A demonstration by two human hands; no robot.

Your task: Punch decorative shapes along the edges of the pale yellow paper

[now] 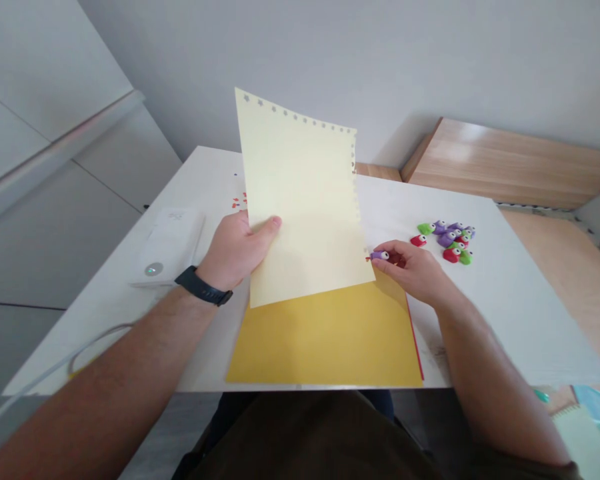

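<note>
A pale yellow sheet of paper [305, 207] stands tilted up above the table, with small star-shaped holes along its top edge and part of its right edge. My left hand [240, 245] grips its left side, thumb on the front and fingers hidden behind. At the lower right edge of the sheet, my right hand [405, 263] pinches a small purple paper punch [379, 255] with a white eye-like spot. The punch touches or nearly touches the paper's edge. Under the sheet lies a yellow sheet or folder [325, 340] with a red edge showing at its right.
Several purple, green and red punches [450, 238] sit in a cluster on the white table [520, 307] at right. Small red cut-outs [237, 201] lie behind the paper's left edge. A white box-shaped device [167, 247] with a cable [87, 343] is at left. A wooden panel [510, 160] stands behind.
</note>
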